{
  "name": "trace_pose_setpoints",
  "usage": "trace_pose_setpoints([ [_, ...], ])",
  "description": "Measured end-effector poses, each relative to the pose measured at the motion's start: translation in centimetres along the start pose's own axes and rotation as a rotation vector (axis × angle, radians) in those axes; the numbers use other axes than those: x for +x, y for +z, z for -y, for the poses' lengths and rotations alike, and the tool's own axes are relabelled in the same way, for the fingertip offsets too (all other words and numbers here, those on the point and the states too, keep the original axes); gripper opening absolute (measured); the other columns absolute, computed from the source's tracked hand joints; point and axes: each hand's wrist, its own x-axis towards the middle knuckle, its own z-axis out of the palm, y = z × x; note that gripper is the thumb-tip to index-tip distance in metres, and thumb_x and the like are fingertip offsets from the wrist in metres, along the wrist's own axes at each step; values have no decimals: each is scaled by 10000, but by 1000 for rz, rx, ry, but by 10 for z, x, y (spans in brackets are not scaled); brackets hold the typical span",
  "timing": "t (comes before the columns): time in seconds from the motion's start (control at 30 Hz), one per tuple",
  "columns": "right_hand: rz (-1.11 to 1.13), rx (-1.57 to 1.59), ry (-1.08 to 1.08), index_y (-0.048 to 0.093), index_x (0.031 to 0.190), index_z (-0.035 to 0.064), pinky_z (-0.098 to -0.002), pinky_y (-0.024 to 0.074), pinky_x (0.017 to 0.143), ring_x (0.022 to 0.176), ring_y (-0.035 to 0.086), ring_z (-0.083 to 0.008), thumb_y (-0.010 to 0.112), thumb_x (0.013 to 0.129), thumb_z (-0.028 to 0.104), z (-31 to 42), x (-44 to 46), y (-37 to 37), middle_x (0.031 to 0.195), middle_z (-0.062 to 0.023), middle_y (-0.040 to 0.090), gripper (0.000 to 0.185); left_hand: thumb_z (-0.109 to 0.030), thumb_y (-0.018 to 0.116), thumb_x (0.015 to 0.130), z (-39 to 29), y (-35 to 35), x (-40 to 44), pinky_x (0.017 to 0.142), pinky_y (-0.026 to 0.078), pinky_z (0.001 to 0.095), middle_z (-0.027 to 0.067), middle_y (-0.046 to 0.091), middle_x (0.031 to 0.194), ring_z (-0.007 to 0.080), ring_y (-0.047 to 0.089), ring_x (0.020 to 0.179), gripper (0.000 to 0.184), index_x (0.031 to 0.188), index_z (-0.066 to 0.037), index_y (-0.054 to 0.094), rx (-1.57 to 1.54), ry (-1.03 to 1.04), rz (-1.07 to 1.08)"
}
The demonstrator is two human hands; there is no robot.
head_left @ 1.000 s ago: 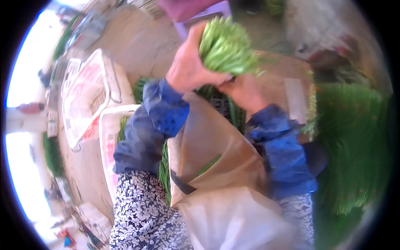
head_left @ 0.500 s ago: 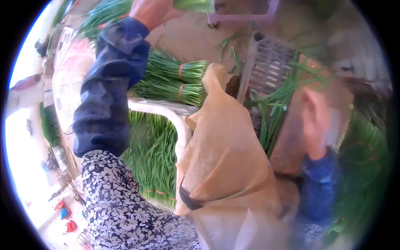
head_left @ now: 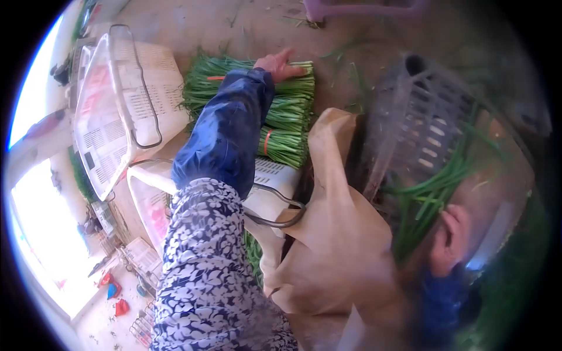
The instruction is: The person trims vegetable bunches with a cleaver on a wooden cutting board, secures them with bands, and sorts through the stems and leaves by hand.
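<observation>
Banded bundles (head_left: 287,108): green stalks stacked beneath the left hand (head_left: 281,65), which touches their ends; its grip cannot be told.
Right hand (head_left: 451,237): well apart, blurred beside loose stalks (head_left: 433,202); hold unclear.
In the way: blue sleeve (head_left: 222,137) crossing the bundles.
Grey crate (head_left: 410,120): between the hands, stalks overlapping it.
White basket (head_left: 281,178): nearer than the left hand, greens inside.

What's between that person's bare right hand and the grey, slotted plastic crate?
In the head view, long, loose green leaves lie between the bare right hand and the grey, slotted plastic crate; blur hides whether hand and leaves touch.
</observation>
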Motion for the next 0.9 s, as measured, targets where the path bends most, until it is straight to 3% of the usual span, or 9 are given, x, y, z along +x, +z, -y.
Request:
trace_pose_setpoints([
  [0.07, 30, -16, 1, 649, 1024, -17, -412, 457, 908, 1011, 561, -337, 540, 750, -50, -4, -1, -4, 1101, -174, 605, 296, -583, 526, 847, 13, 6, 10, 1063, 319, 527, 70, 482, 1459, 339, 417, 1327, 722, 1452, -210, 403, -123, -126, -303],
  [0.1, 35, -20, -1, 648, 1023, -18, -412, 455, 913, 1013, 558, -335, 550, 766, -33, -6, -3, -6, 1105, -174, 599, 276, -487, 472, 915, 15, 13, 5, 1063, 304, 565, 11, 479, 1461, 329, 415, 1330, 544, 1414, -272, 448, 61, -127, -331],
  [0.33, 73, -37, 7, 644, 1027, -18, -418, 445, 933, 1033, 547, -329, 562, 806, 15, -14, 2, -26, 1122, -173, 585, 238, -358, 396, 980, -19, 33, -15, 1065, 267, 650, 21, 485, 1417, 336, 420, 1321, 364, 1327, -344, 505, 179, -159, 10],
  [0.53, 70, -77, -14, 641, 1008, -18, -424, 440, 944, 1038, 550, -342, 575, 772, 7, -18, 4, -21, 1115, -177, 586, 246, -403, 381, 990, -33, 44, 18, 1059, 211, 673, 54, 490, 1402, 366, 351, 1346, 352, 1310, -394, 527, 215, -297, -118],
  [0.6, 62, -71, -16, 644, 1006, -14, -415, 441, 947, 1045, 553, -337, 570, 765, -17, -24, 4, -13, 1116, -173, 590, 253, -445, 412, 972, -44, 33, 11, 1073, 189, 649, 73, 491, 1406, 352, 321, 1364, 394, 1333, -341, 533, 203, -359, -102],
  [0.73, -12, -73, -61, 659, 989, -3, -411, 451, 957, 1060, 575, -341, 567, 743, -54, -41, 13, 13, 1128, -166, 612, 268, -517, 451, 947, -53, 3, 10, 1075, 308, 561, 101, 468, 1457, 352, 399, 1333, 532, 1367, -200, 523, 59, -270, -17],
  [0.77, -26, -121, -156, 655, 1035, 2, -380, 475, 931, 1050, 586, -294, 574, 765, -57, -46, 19, 16, 1111, -147, 620, 287, -466, 501, 955, -66, -31, 4, 1052, 382, 455, 90, 467, 1464, 310, 463, 1296, 528, 1408, -195, 485, 75, -236, 212],
  [0.83, 60, 64, -109, 619, 1139, -7, -273, 510, 855, 1015, 597, -191, 571, 822, -24, -35, 24, 18, 1141, -108, 606, 321, -406, 542, 942, -55, -40, 2, 1003, 425, 429, 125, 502, 1401, 298, 502, 1228, 544, 1403, -126, 469, -65, -43, 116],
  [0.9, 49, -62, -107, 610, 1126, 22, -376, 517, 861, 1025, 592, -277, 592, 779, 18, -20, 25, 13, 1169, -153, 581, 348, -347, 584, 929, -37, -42, 20, 953, 467, 402, 160, 537, 1338, 286, 541, 1160, 566, 1398, -57, 452, -349, 109, 33],
])
